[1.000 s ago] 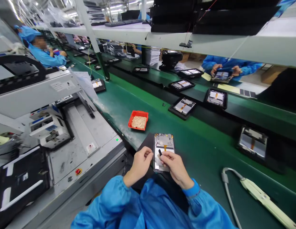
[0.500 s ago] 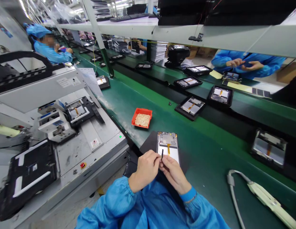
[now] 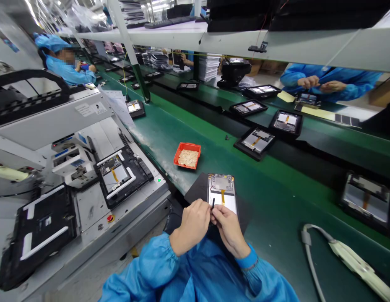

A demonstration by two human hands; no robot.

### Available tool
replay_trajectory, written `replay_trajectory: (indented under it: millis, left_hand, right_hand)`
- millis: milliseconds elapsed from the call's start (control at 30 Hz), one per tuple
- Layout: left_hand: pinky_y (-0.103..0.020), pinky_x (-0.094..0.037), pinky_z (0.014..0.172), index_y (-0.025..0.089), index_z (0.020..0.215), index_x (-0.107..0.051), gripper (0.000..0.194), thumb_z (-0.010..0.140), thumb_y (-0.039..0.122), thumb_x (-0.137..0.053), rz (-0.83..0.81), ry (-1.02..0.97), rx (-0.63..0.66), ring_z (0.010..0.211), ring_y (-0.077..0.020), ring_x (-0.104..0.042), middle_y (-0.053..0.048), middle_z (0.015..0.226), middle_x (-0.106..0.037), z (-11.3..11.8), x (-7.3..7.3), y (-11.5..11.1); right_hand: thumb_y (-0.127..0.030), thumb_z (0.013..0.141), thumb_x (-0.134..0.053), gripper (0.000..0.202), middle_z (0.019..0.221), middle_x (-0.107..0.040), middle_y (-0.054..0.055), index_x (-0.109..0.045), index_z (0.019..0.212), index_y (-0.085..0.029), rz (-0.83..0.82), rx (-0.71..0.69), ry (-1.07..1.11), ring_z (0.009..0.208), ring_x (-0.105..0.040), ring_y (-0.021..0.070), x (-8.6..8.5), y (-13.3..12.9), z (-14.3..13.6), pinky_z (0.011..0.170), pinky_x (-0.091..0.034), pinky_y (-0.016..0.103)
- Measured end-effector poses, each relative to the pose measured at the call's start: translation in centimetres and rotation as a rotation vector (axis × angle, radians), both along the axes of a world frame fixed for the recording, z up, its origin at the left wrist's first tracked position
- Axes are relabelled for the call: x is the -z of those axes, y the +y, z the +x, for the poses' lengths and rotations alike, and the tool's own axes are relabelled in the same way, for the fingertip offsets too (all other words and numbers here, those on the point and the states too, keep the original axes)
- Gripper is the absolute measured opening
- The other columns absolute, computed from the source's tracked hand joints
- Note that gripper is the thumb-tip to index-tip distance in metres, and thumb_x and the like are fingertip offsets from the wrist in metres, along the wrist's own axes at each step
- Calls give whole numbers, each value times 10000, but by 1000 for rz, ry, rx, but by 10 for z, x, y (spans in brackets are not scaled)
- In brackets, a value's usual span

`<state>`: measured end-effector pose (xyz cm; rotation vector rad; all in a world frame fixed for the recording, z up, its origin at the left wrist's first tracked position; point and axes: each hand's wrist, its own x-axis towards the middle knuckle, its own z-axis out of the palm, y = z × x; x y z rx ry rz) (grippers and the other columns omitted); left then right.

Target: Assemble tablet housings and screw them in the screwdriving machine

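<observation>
My left hand (image 3: 192,223) and my right hand (image 3: 229,228) meet at their fingertips over the near end of an opened tablet (image 3: 220,183). A small, narrow black strip (image 3: 213,202) stands up between the fingertips. The right thumb and forefinger pinch it. My left fingers are closed against its lower end; what they grip there is hidden. The tablet lies on a dark mat (image 3: 196,188), with its circuit board, orange ribbon cable and pale battery showing. My hands cover its lower left part.
Ahead sits a red tray (image 3: 185,165) of beige bits. On the left stands a machine (image 3: 97,218) with a black fixture (image 3: 140,174) carrying another tablet. More opened tablets (image 3: 256,140) lie along the belt. A cream handheld tool (image 3: 355,262) lies right. A co-worker's hands (image 3: 331,87) are opposite.
The machine's fixture with its tablet has slid out toward the right and front. Belt tablets on the right have shifted slightly. My hands keep nearly the same pinch on the strip.
</observation>
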<state>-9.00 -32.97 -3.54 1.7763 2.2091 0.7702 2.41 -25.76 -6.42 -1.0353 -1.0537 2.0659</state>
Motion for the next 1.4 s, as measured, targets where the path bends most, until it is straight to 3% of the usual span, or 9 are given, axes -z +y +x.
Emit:
replay_trajectory:
  millis: [133, 300, 400, 500, 633, 800, 1000, 1233, 1400]
  left_hand:
    - [-283, -465, 717, 213, 853, -608, 165, 944, 183, -474, 44, 66, -41, 805, -178, -624, -31, 853, -650, -22, -4, 16]
    - [-325, -467, 790, 176, 965, -641, 223, 975, 235, -426, -76, 176, -390, 889, -234, -671, -107, 932, -705, -108, -15, 91]
    - [-353, -475, 783, 130, 949, -673, 241, 956, 270, -477, -237, 171, -395, 912, -290, -686, -181, 950, -720, -147, -16, 135]
    - [-347, -471, 810, 139, 1035, -669, 230, 927, 172, -469, -235, 154, -348, 969, -284, -678, -176, 1026, -724, -156, -10, 151]
    - [-324, -452, 887, 195, 1075, -653, 296, 920, 116, -414, -133, 112, -309, 1066, -238, -639, -99, 1138, -707, -137, 2, 126]
    - [-299, -474, 848, 201, 929, -670, 249, 905, 116, -437, 160, -111, -179, 909, -189, -651, -44, 953, -711, -96, 15, 58]
    - [-318, -496, 815, 199, 910, -670, 259, 930, 114, -426, 280, -300, -71, 881, -186, -636, -52, 885, -684, -43, 28, -5]
    - [-419, -468, 934, 185, 1301, -589, 418, 932, 96, -413, 98, 4, 428, 1112, -240, -578, -128, 1207, -659, -1, 51, -25]
    - [-433, -446, 954, 145, 1374, -522, 440, 948, 126, -414, 48, 234, 492, 1154, -259, -553, -145, 1265, -638, 15, 61, -27]
  right_hand:
    - [-406, 698, -837, 324, 653, -627, 8, -624, 756, -169, -13, -62, -6, 564, -513, 105, -7, 10, 13, 545, -389, 234]
    - [-387, 665, -860, 320, 644, -635, 8, -651, 793, -181, 233, -11, -196, 576, -575, 145, -10, 36, 52, 558, -444, 267]
    - [-420, 689, -827, 286, 689, -672, 34, -710, 807, -187, 427, 6, -363, 600, -604, 182, -6, 46, 76, 586, -487, 312]
    - [-423, 780, -749, 224, 824, -726, 64, -753, 854, -211, 633, -16, -500, 681, -645, 215, -2, 41, 93, 669, -524, 353]
    - [-353, 902, -634, 169, 974, -738, 65, -768, 931, -253, 906, -89, -569, 907, -674, 244, 2, 20, 102, 868, -520, 393]
    - [-313, 941, -581, 192, 942, -724, 71, -767, 965, -273, 1016, -160, -522, 905, -655, 238, 13, 5, 96, 826, -532, 400]
    - [-281, 956, -546, 217, 926, -715, 74, -763, 963, -275, 1078, -178, -493, 885, -647, 232, 27, 1, 89, 793, -535, 395]
    - [-225, 977, -497, 255, 941, -692, 78, -741, 1037, -265, 1188, -216, -515, 882, -616, 218, 37, 1, 92, 792, -524, 385]
    - [-185, 989, -455, 297, 973, -660, 95, -729, 1085, -246, 1334, -251, -635, 899, -564, 215, 40, -1, 94, 784, -474, 371]
